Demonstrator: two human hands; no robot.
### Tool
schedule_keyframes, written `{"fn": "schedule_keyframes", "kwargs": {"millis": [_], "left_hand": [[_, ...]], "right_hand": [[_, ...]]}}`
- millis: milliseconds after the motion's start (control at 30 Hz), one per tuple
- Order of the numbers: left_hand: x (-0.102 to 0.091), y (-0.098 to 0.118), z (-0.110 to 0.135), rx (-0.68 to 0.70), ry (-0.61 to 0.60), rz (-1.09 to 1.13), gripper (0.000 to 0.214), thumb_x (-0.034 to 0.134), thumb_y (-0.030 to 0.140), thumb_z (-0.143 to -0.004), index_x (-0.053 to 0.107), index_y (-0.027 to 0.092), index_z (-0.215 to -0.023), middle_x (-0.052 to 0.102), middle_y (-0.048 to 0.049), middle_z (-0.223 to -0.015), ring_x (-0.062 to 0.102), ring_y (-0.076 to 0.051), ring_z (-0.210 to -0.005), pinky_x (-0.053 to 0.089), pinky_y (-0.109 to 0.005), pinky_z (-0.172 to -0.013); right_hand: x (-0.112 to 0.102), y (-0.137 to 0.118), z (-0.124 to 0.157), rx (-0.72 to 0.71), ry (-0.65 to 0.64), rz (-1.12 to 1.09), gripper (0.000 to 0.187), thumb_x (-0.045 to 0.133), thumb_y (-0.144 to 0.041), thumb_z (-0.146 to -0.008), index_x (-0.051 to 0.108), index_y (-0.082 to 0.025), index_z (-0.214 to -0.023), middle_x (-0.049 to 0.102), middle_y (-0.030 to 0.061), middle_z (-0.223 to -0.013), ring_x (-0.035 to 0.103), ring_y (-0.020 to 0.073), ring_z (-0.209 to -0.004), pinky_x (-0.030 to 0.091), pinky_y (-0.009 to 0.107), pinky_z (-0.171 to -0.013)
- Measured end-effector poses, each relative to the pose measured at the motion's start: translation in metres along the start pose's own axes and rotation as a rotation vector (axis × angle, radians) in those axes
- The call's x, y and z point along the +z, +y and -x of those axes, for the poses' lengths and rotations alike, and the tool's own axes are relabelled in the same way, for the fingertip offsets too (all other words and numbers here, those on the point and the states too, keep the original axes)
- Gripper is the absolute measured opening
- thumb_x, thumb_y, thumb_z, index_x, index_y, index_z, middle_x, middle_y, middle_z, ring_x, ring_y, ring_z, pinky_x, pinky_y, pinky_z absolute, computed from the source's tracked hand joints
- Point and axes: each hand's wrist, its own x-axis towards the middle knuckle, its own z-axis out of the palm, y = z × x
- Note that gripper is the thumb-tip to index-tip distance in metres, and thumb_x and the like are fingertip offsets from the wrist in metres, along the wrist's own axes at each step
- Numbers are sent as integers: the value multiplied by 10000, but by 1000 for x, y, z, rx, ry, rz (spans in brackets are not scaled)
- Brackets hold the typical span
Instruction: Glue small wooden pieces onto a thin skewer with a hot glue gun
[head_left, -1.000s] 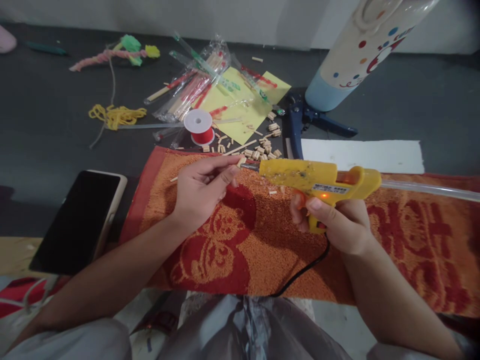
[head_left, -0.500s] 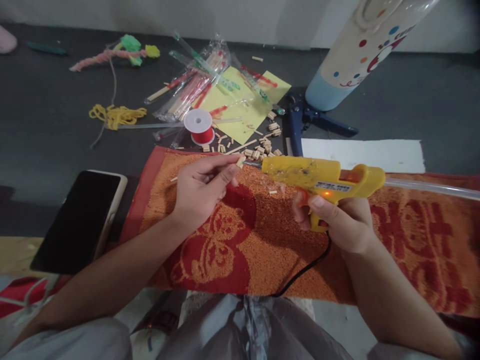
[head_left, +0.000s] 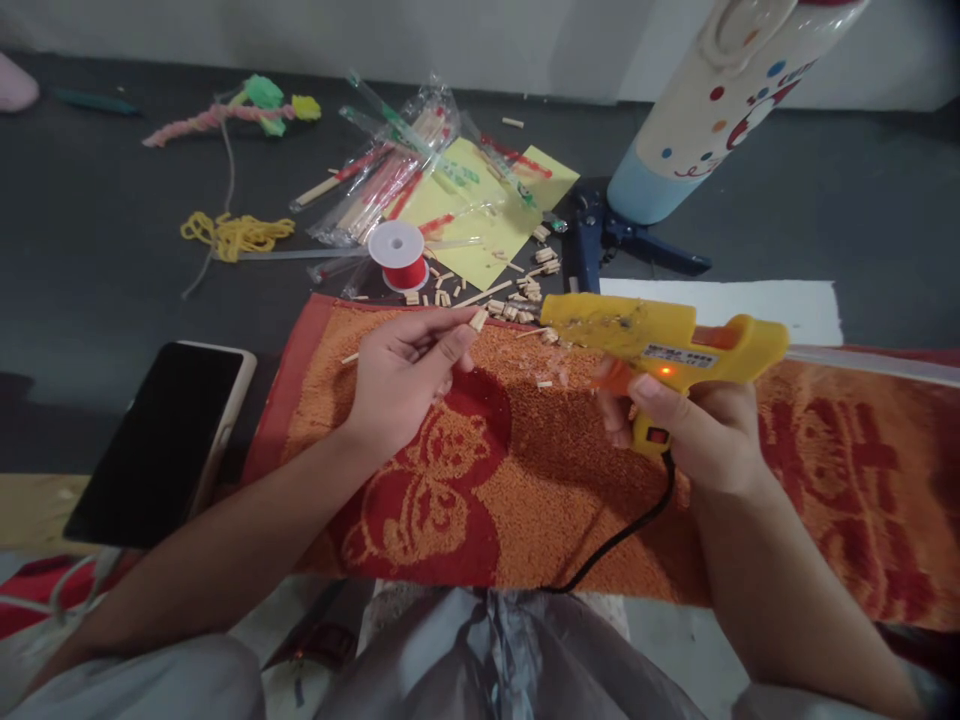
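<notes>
Between thumb and forefinger, my left hand (head_left: 401,370) pinches a small piece of cut wooden stick (head_left: 478,320) over the towel. My right hand (head_left: 697,430) is wrapped round the handle of a yellow hot glue gun (head_left: 637,330), fingers at its orange trigger. An orange light glows on the gun's side. Its nozzle points left and is apart from the wood piece. A clear glue stick (head_left: 870,362) runs out of the gun's back. Both hands are above an orange and red towel (head_left: 570,500).
Behind the towel lie several cut stick pieces (head_left: 525,295), a red thread spool (head_left: 401,262), wrapped chopsticks (head_left: 397,165) and yellow paper (head_left: 480,250). Blue-handled cutters (head_left: 645,245) and a tall bottle (head_left: 667,150) stand right. A phone (head_left: 161,440) is at left; a black cord (head_left: 622,535) hangs down.
The glue gun in my right hand has moved right and slightly up at its nozzle, away from the wood piece. My left hand has barely moved and still pinches the piece.
</notes>
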Motion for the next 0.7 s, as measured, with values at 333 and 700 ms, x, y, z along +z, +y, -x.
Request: {"fn": "schedule_keyframes", "kwargs": {"millis": [333, 700], "left_hand": [[2, 8, -6, -134, 69, 117, 88, 738, 255, -762, 685, 189, -783, 524, 59, -523, 323, -12, -349, 225, -173, -334], [3, 7, 0, -203, -55, 78, 37, 683, 210, -797, 689, 175, -809, 544, 42, -541, 345, -10, -363, 207, -162, -345]], "right_hand": [[-47, -9, -12, 75, 29, 520, 258, 544, -395, -823, 608, -190, -682, 607, 43, -691, 561, 167, -664, 442, 329, -643], [-64, -5, -3, 309, 194, 1554, 508, 526, -518, -805, 532, -142, -1146, 690, 197, -1030, 660, 352, -870, 430, 374, -670]]}}
